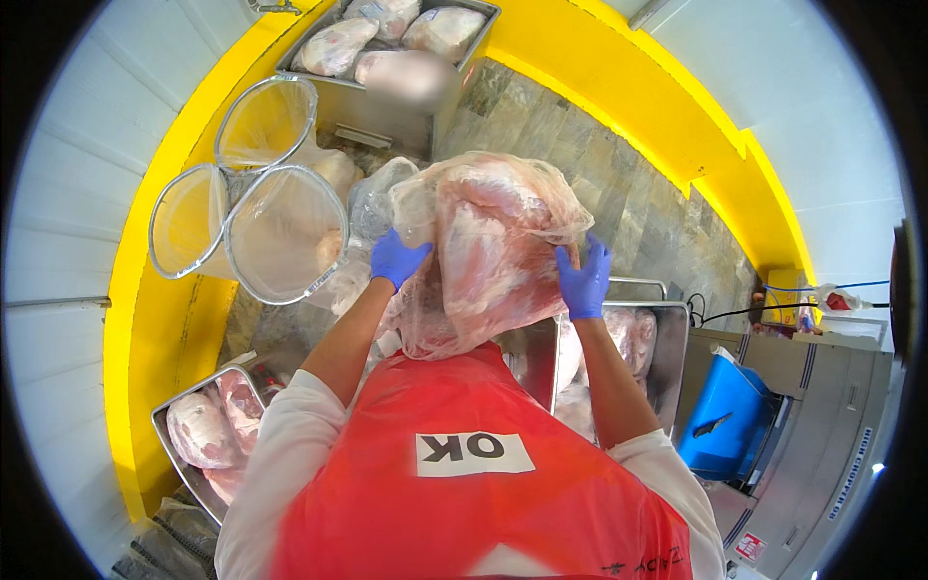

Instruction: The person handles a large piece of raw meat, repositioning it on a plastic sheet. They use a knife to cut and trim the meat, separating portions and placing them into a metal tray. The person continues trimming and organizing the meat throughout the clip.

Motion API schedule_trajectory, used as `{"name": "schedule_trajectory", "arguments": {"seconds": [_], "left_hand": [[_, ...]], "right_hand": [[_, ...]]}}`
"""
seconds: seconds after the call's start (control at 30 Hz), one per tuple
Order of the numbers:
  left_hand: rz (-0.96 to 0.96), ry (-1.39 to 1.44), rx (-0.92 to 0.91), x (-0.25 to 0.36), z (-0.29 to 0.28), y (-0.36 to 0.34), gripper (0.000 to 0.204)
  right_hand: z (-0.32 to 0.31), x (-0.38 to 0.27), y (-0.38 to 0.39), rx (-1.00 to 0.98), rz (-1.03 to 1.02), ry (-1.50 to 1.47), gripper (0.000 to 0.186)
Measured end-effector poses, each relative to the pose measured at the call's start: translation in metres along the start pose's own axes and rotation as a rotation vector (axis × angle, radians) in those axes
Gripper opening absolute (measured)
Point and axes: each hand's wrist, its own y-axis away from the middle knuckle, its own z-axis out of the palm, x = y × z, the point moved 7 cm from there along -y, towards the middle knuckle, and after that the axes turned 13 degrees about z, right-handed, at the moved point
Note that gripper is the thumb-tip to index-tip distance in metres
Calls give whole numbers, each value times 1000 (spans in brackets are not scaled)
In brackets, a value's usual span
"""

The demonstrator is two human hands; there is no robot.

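A large cut of raw pink meat (493, 242) sits in front of me, loosely wrapped in a clear plastic bag (430, 324). On its left side my left hand (399, 259), in a blue glove, grips the bag and the meat's edge. My right hand (584, 277), gloved the same way, holds the opposite side, with fingers pointing up along the plastic. Loose film bunches over the meat's far right corner. What the meat rests on, if anything, is hidden beneath it.
Left of the meat stand three metal rings (287, 232) holding open clear bags. A steel bin (362, 101) of bagged meat is at the far side. More meat fills a steel bin (672, 338) at right and another (174, 411) at left. A grey machine (822, 416) with a blue tray (720, 416) stands right.
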Motion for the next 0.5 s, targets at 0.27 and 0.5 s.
{"name": "schedule_trajectory", "arguments": {"seconds": [0.27, 0.5], "left_hand": [[-130, -157, -197, 11, 6, -19, 94], [9, -301, -21, -19, 31, -30, 72]], "right_hand": [[31, -62, -44, -49, -317, 109, 86], [49, -49, -45, -113, -48, 3, 101]]}}
